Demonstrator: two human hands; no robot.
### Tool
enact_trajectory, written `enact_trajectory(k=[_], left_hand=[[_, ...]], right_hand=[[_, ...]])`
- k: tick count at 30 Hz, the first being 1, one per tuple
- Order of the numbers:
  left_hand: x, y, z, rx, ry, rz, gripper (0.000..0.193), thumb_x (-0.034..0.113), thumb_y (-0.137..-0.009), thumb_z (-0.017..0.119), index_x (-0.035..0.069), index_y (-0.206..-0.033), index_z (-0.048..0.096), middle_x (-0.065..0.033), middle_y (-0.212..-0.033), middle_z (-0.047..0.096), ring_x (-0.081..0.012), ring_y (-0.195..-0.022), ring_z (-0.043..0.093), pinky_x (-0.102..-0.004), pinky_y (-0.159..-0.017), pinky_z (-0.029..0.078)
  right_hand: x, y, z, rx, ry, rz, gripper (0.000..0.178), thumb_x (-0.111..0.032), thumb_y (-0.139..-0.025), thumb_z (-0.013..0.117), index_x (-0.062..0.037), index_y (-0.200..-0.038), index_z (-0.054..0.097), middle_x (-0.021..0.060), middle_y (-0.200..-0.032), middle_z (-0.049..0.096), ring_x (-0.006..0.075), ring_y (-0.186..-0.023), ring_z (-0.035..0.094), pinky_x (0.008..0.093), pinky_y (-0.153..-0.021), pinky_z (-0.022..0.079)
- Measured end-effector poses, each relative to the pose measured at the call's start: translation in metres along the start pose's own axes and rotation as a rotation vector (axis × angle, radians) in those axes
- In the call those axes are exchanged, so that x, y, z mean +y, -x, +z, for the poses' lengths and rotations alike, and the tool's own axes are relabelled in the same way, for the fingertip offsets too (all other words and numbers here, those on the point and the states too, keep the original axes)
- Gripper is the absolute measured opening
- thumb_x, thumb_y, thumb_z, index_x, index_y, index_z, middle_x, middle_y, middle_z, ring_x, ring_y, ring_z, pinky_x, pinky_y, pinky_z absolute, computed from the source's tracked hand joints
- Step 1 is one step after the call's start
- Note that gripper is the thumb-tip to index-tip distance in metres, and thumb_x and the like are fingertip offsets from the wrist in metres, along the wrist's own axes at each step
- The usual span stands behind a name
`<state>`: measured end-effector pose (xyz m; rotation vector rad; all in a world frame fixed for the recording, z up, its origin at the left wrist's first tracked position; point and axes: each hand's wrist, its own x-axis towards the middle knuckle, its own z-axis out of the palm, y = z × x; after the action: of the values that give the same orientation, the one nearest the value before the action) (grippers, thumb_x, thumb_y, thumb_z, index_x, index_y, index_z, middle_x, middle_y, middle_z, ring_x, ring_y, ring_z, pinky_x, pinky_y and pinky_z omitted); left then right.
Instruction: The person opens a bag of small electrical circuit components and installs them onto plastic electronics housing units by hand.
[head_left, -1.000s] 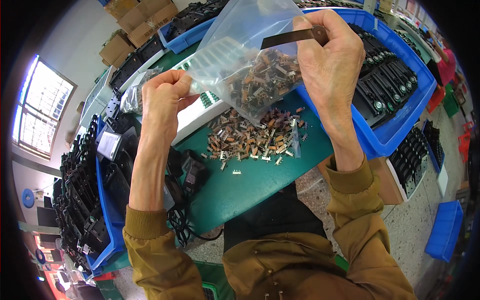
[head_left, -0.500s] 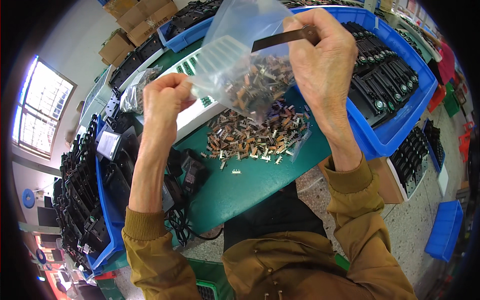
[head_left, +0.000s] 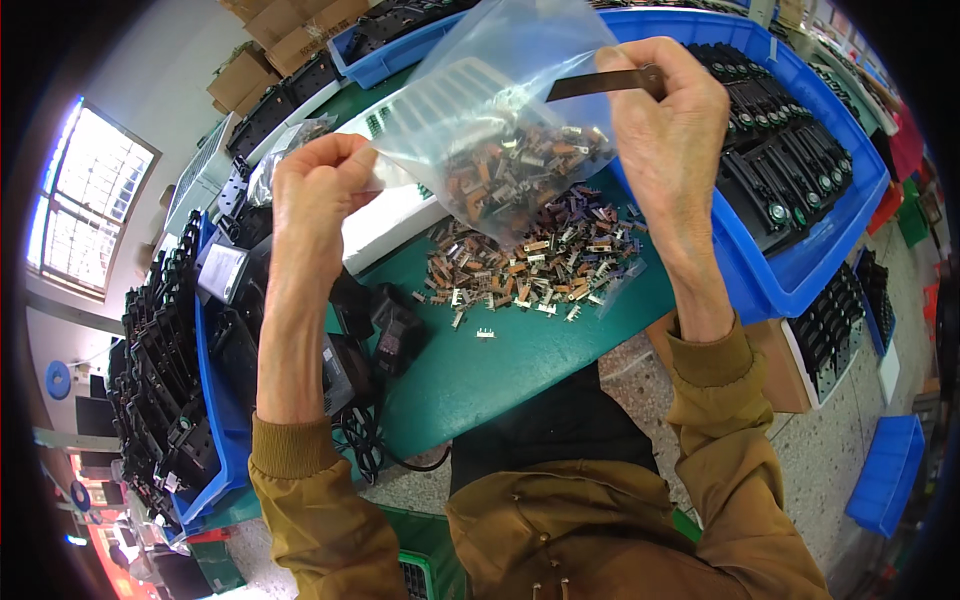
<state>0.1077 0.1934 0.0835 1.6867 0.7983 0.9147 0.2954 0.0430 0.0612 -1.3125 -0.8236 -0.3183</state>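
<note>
Above green bench | both hands' grip pinching clear bag point(head_left: 500, 110) | bag lifted higher, parts pile point(head_left: 535, 265) unchanged

Clear glossy plastic bag point(head_left: 500, 90) between both hands; below it, small metal-and-plastic parts point(head_left: 530, 262) on matt green tabletop point(head_left: 520, 360); glossy blue plastic tray point(head_left: 800, 280) right.

We see bright daylight from the window point(head_left: 85, 205), which blows out white; edges bend and darken, and the centre stays sharp.
</note>
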Motion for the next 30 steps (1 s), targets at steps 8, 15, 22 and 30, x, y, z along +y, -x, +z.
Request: enact_trajectory(k=[8,15,22,30], left_hand=[[0.006,0.005,-0.009,0.016,-0.138,0.11,0.012,0.008,-0.083,0.064,-0.003,-0.085,0.067,-0.0025,-0.072,0.061,-0.0096,-0.064,0.055,-0.0239,-0.064,0.046],[-0.003,0.006,-0.018,-0.089,-0.288,0.082,0.01,0.01,-0.087,0.064,0.001,-0.09,0.066,-0.0005,-0.08,0.063,-0.0092,-0.073,0.058,-0.0258,-0.072,0.05],[-0.002,0.004,-0.027,-0.028,-0.222,0.106,0.012,0.01,-0.087,0.064,0.0,-0.093,0.066,-0.0007,-0.082,0.063,-0.0101,-0.075,0.059,-0.0261,-0.075,0.051],[0.002,0.001,-0.026,0.01,-0.1,0.161,0.013,0.012,-0.089,0.065,0.002,-0.096,0.067,-0.0004,-0.085,0.064,-0.0094,-0.075,0.059,-0.0264,-0.076,0.05]], right_hand=[[-0.013,0.0,0.001,-0.029,0.031,-0.074,0.015,-0.014,-0.087,0.066,0.0004,-0.082,0.066,-0.0077,-0.061,0.046,0.0012,-0.056,0.036,0.0206,-0.049,0.026],[-0.012,0.003,0.003,-0.096,0.052,-0.026,0.013,-0.012,-0.087,0.065,0.0003,-0.084,0.068,-0.0081,-0.062,0.048,0.0004,-0.057,0.038,0.0198,-0.05,0.028],[-0.026,0.001,0.003,-0.094,0.023,-0.061,0.017,-0.005,-0.083,0.061,0.0025,-0.068,0.056,-0.0005,-0.054,0.046,0.0047,-0.052,0.039,0.0252,-0.046,0.031],[-0.016,-0.012,0.001,-0.028,-0.01,-0.115,0.012,-0.002,-0.083,0.06,0.003,-0.072,0.058,-0.0039,-0.057,0.046,0.0036,-0.054,0.037,0.0238,-0.047,0.029]])
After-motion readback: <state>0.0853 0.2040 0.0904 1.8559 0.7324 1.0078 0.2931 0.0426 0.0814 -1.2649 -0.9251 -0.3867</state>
